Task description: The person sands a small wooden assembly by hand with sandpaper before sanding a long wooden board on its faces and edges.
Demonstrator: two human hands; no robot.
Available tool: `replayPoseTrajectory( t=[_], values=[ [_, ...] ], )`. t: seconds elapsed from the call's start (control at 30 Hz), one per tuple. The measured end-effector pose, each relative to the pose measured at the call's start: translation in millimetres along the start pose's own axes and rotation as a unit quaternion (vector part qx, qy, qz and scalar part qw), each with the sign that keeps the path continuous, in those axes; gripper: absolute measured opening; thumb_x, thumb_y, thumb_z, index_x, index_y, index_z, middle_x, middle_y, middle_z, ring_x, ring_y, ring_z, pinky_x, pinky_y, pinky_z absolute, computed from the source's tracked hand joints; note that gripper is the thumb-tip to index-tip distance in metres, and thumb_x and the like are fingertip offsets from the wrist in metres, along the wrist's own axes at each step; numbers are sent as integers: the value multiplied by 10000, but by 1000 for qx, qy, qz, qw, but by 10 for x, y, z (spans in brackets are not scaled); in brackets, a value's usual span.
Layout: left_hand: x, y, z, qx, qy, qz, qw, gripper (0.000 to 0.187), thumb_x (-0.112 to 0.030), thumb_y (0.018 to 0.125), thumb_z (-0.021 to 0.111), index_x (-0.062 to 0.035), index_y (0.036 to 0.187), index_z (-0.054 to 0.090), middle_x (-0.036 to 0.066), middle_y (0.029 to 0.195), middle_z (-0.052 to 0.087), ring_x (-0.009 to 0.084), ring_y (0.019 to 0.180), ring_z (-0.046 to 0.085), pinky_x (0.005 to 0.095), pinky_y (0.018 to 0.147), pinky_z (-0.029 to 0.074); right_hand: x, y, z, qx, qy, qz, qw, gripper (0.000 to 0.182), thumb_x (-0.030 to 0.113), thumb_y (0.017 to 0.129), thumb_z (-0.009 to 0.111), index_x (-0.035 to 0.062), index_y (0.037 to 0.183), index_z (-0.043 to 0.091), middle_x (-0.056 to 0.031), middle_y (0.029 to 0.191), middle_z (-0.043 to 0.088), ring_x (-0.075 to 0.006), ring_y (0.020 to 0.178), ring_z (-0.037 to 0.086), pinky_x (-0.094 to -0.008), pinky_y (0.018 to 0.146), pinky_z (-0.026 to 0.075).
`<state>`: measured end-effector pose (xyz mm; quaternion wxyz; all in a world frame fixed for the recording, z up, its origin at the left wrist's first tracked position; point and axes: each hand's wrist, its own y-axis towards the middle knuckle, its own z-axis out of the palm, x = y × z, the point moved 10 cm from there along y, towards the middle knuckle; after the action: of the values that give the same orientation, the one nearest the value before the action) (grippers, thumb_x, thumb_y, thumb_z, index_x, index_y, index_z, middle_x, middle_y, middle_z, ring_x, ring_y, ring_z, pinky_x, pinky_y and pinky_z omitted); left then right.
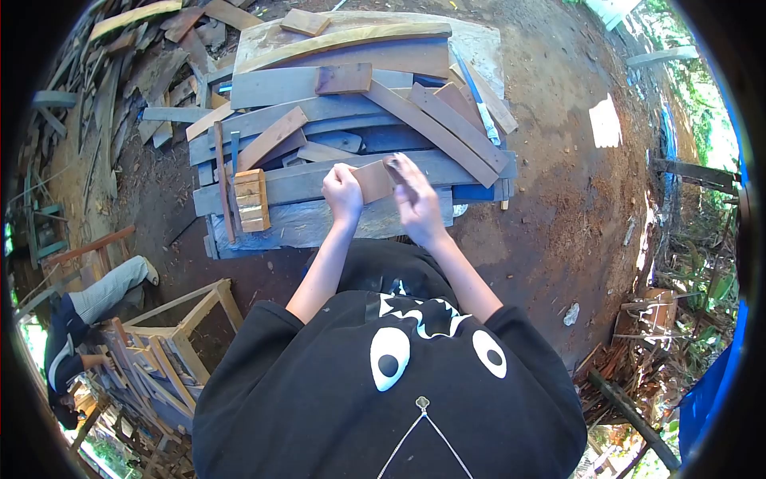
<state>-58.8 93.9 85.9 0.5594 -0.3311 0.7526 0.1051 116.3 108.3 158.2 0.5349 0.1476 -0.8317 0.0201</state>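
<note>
My left hand is closed round the left end of a short, flat brown wood piece above the front of the plank-covered bench. At its right end is my right hand, fingers stretched upward, with a small dark block between the thumb side and the wood. The fingers' exact hold on that block is partly hidden. Left of my hands, a bundle of light wood strips lies on the bench. Long brown boards cross the bench behind my hands.
A blue and white handsaw lies at the bench's right side. Scrap wood is heaped at the back left. At the lower left, a person is beside a wooden frame. Brown dirt ground extends to the right.
</note>
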Motion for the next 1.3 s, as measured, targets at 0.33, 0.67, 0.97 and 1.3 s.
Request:
replayPoseTrajectory(
  t=[0.33, 0.67, 0.97, 1.3],
  values=[
    [-40, 0, 2, 1, -8, 6, 1000, 339, -168, 844, 357, 19, 653, 564, 166, 634, 580, 256, 602, 559, 361, 584, 417, -74, 45, 300, 84, 171, 61, 980, 661, 399, 880, 414, -6, 1350, 185, -216, 1351, 257, -327, 1254, 283, -374, 1023, 231],
    [-29, 0, 11, 8, -19, 11, 1000, 329, -175, 845, 366, 17, 662, 560, 168, 628, 574, 275, 595, 561, 369, 581, 416, -52, 334, 314, -24, -41, 59, 997, 612, 369, 743, 638, -45, 1147, 438, -213, 1047, 552, -307, 979, 553, -342, 852, 420],
    [-72, 6, 5, 1, 0, 19, 1000, 401, -216, 889, 328, 20, 670, 566, 125, 611, 573, 206, 596, 545, 345, 592, 412, -597, 596, 589, 97, -74, 329, 936, 481, 431, 860, 453, 4, 690, 593, -171, 635, 607, -297, 646, 615, -373, 627, 459],
    [-63, -16, -34, -31, 13, 13, 999, 403, -190, 877, 348, 11, 625, 589, 188, 636, 593, 335, 634, 590, 404, 613, 435, -505, 160, 384, -5, -5, 270, 963, 519, 425, 876, 401, -20, 675, 577, -234, 675, 591, -388, 700, 590, -428, 632, 442]
  ],
)
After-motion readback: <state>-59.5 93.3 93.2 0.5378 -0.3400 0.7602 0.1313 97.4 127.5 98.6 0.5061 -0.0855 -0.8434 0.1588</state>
